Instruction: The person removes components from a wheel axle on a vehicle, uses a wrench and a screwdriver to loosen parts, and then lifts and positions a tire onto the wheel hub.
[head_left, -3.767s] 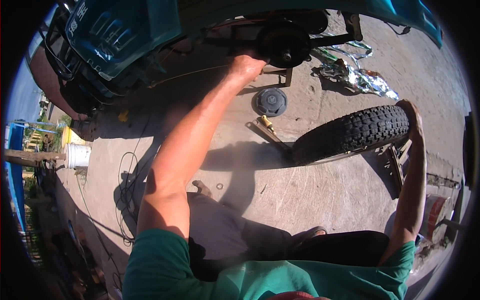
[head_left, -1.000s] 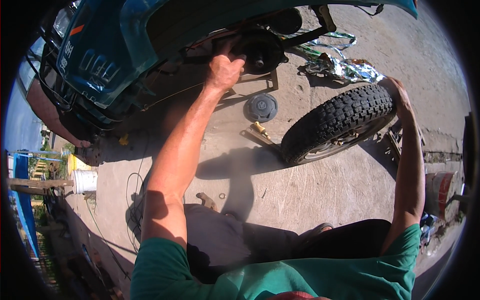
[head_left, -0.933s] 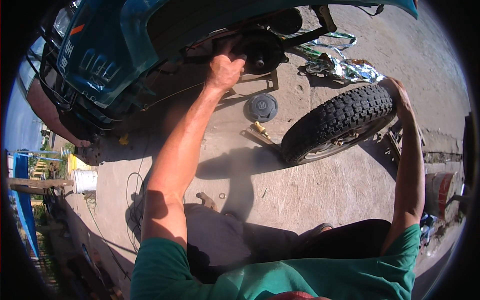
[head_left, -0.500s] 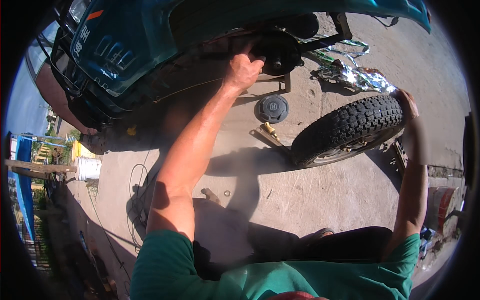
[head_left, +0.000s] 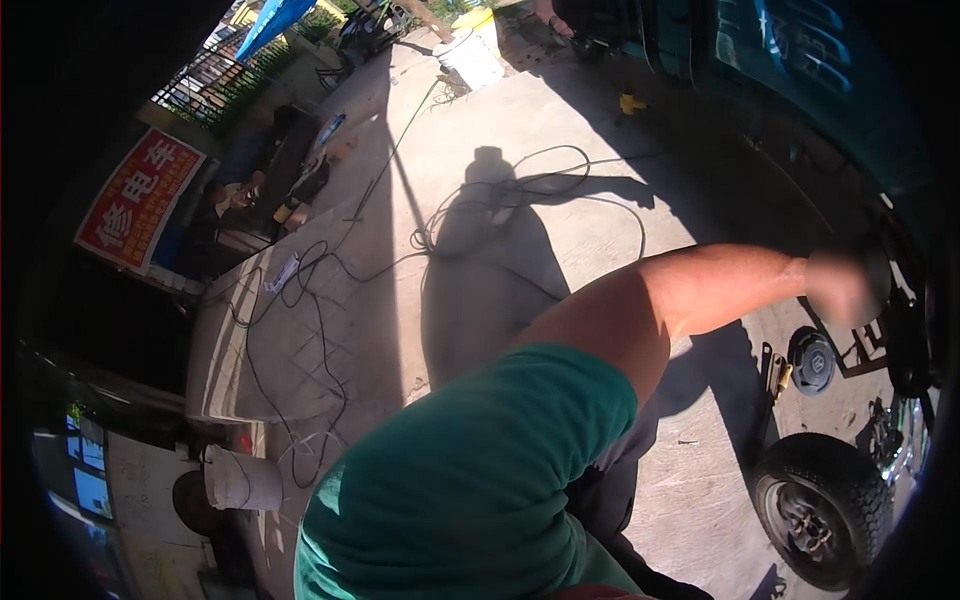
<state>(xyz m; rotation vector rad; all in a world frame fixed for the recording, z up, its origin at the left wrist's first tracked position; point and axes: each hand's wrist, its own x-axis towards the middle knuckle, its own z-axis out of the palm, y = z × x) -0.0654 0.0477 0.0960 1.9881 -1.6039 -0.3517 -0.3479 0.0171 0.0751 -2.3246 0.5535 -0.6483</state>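
My left arm reaches to the right, with my left hand blurred beside the dark wheel hub under the teal vehicle; whether it grips anything is unclear. A dark metal stand is below it. A black hub cap lies on the ground near a tool with a yellow handle. The wheel with a knobbly tyre is at lower right, its rim facing me, near crumpled foil. My right hand is out of sight.
Looped cables cross the concrete. Pale buckets stand at the top and lower left. A yellow object lies near the vehicle. At left are a red banner and a cluttered low bench.
The view has swung sharply left, bringing the banner and bench in and shifting vehicle and wheel rightward. My right hand, earlier on the tyre, has dropped out of sight.
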